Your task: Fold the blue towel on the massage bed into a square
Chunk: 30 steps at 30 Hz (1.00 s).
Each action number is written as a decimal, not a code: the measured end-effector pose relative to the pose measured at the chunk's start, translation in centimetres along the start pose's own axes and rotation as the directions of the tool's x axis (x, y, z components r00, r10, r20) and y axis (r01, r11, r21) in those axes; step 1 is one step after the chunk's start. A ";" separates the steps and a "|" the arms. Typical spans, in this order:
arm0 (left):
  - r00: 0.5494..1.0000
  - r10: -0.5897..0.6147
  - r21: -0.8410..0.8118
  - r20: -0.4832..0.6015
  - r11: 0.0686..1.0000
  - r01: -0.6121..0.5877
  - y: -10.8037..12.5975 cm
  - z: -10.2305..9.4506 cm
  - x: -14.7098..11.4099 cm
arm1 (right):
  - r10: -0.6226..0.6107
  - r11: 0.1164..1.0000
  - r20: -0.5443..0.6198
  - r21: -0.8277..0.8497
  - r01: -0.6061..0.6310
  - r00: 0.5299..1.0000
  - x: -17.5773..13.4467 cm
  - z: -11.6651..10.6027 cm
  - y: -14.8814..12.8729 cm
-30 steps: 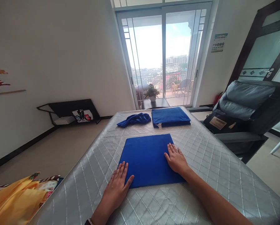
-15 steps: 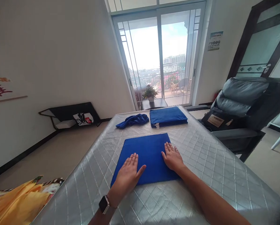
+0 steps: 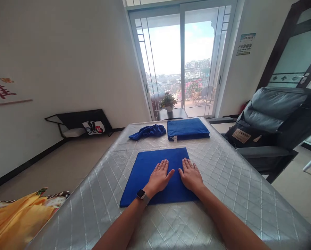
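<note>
A flat blue folded cloth (image 3: 142,177) lies on the silver quilted cover in front of me. My left hand (image 3: 160,176) rests palm down on its middle, fingers stretched out and thumb apart. Close beside it, my right hand (image 3: 191,174) lies flat over the cloth's right edge, also with straight fingers. Neither hand grips anything. Beyond the cloth sits a neat stack of blue folded cloths (image 3: 188,128) with a white tag at its near left corner. A crumpled blue cloth (image 3: 149,131) lies left of that stack.
The silver quilted cover (image 3: 93,208) spreads over the surface under the cloths. A dark armchair (image 3: 270,111) holding a black bag (image 3: 242,134) stands at right. Yellow fabric (image 3: 20,222) is at lower left. A potted plant (image 3: 168,101) stands before the glass door.
My left hand has slid right and slightly forward over the cloth, nearer my right hand. My right hand stays at the right edge. The view has shifted slightly.
</note>
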<state>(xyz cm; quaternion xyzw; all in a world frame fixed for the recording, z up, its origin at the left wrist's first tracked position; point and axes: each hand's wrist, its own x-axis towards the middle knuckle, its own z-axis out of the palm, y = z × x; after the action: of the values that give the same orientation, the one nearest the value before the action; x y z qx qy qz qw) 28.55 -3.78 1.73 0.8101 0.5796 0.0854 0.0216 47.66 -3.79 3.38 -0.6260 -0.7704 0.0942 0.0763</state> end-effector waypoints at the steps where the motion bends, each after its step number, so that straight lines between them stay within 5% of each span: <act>1: 1.000 -0.025 0.017 0.008 1.000 0.025 -0.9 -0.3 -0.5 | 0.002 1.000 0.004 0.003 -0.002 1.000 0.0 0.0 0.0; 7: 0.981 -0.195 0.099 0.018 0.976 0.192 -7.7 -1.5 -4.1 | 0.008 1.000 0.029 0.007 -0.008 1.000 0.0 -0.1 0.0; 12: 0.958 -0.278 0.095 -0.069 0.954 0.284 -11.9 -0.5 -6.4 | 0.023 1.000 0.034 -0.009 -0.023 0.999 0.2 0.1 0.1; 30: 0.965 -0.256 0.084 -0.052 0.962 0.260 -12.3 -0.6 -6.6 | 0.026 0.986 0.023 -0.168 -0.022 0.999 1.6 -2.1 -1.2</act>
<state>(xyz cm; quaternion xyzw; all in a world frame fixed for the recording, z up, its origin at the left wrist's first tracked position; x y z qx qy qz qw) 14.85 -5.97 -0.11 0.7259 0.6838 0.0722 -0.0158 46.69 -2.35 5.71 -0.6380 -0.7690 0.0379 0.0125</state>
